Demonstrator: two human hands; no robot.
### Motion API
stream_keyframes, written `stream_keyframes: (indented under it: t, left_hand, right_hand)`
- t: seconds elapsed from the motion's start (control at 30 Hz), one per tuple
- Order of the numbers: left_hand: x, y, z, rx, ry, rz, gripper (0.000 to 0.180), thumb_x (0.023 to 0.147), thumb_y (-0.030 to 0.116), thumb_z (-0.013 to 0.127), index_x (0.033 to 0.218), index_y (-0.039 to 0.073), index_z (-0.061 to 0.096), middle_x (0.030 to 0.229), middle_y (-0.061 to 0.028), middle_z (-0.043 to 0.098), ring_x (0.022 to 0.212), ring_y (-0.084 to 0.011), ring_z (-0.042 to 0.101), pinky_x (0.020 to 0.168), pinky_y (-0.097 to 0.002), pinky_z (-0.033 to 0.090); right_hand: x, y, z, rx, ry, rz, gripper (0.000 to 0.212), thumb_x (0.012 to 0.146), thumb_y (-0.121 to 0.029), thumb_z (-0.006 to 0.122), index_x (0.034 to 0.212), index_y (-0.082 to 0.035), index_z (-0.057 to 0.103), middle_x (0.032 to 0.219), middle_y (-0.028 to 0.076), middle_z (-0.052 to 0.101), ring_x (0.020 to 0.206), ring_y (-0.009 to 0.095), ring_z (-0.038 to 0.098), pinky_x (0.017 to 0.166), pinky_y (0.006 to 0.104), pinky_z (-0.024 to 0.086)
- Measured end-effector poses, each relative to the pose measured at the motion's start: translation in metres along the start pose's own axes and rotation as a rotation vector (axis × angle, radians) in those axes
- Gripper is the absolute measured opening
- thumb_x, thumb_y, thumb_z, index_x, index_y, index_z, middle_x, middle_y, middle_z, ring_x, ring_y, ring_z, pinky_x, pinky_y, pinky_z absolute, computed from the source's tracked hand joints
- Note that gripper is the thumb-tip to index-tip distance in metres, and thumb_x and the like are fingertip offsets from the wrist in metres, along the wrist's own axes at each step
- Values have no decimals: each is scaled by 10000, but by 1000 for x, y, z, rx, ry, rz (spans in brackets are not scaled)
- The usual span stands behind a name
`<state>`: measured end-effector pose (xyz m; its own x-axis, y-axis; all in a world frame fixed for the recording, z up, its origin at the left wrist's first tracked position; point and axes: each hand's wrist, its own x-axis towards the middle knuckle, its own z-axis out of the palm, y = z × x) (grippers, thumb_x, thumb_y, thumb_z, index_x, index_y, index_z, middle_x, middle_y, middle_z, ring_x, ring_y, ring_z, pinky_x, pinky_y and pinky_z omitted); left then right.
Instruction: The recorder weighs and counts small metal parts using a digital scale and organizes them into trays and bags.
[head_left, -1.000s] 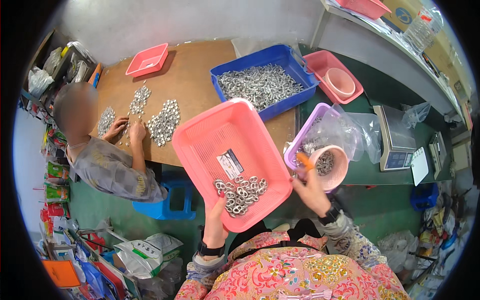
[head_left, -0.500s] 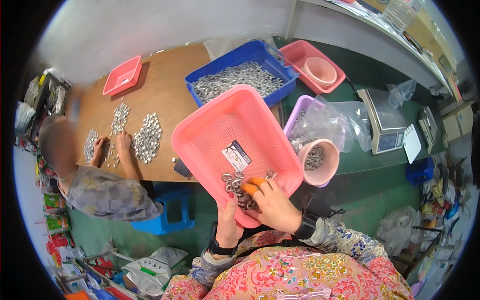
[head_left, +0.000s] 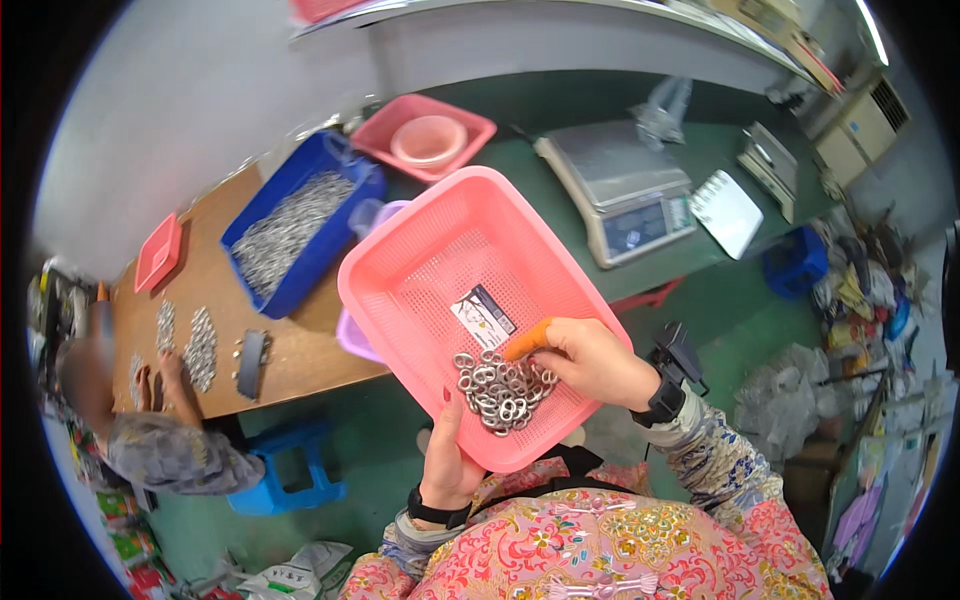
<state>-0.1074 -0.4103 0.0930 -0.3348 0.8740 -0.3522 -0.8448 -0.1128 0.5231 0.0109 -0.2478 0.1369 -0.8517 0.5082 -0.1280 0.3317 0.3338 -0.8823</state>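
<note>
A pink plastic basket [head_left: 405,262] with a perforated bottom is held tilted in front of me. My left hand [head_left: 450,460] grips its near left edge, thumb over the rim. Small silver metal pieces with holes [head_left: 505,398] lie heaped in the near end. Over the heap's right side is my right hand [head_left: 590,362], its fingers bent and close together, with an orange finger cover on the index finger. Whether a piece is between those fingertips is hidden. A printed card [head_left: 484,318] lies on the basket floor beyond the heap.
On the benches beyond stand a blue tray [head_left: 290,295] of metal pieces, a pink tub [head_left: 370,135] holding a round bowl [head_left: 428,140], and a digital scale [head_left: 620,190]. A lilac container [head_left: 358,338] is partly behind the basket. A co-worker [head_left: 170,450] sorts pieces at left.
My view has swung right, so the benches appear shifted left. My right hand has drawn up and right from the metal pieces, exposing more of the heap. The left hand still holds the basket.
</note>
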Motion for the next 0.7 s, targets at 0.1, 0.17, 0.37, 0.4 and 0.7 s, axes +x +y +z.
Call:
stream_keyframes:
  t: [0.1,0.17,0.37,0.4,0.7]
  left_hand:
    - [13,-50,36,13,-33,-43,540,932,310,450,1364,52,253,1340,-125,393,1198,-265,427,1007,-428,358]
    - [21,-83,57,0,-36,-56,527,936,302,441,1362,54,257,1337,-123,398,1193,-265,431,1003,-428,361]
    - [61,-121,94,19,-21,-61,434,936,258,450,1298,38,354,1227,-93,494,1091,-210,513,914,-362,441]
    - [69,-122,99,32,2,-25,434,935,259,451,1296,36,357,1225,-92,495,1088,-210,514,913,-364,442]
    - [208,-108,139,64,53,291,457,944,263,433,1318,20,332,1282,-106,451,1146,-215,471,974,-364,385]
  right_hand:
    - [-39,30,-46,-318,-43,-211,310,768,-122,625,1076,-84,611,1047,102,580,928,250,559,812,355,457]
    - [-60,48,-70,-481,13,-261,390,749,-169,649,1128,-107,580,1101,120,548,974,265,531,833,372,441]
    - [-66,89,-85,-585,-8,-195,621,679,-293,720,1236,-140,494,1220,165,440,1059,314,464,860,424,411]
    - [-59,101,-90,-506,-3,-243,613,677,-272,724,1226,-125,494,1215,160,446,1057,311,467,862,414,413]
    - [8,121,-253,-385,352,-384,367,749,-141,657,1094,-54,564,1080,117,548,1019,285,498,894,363,392]
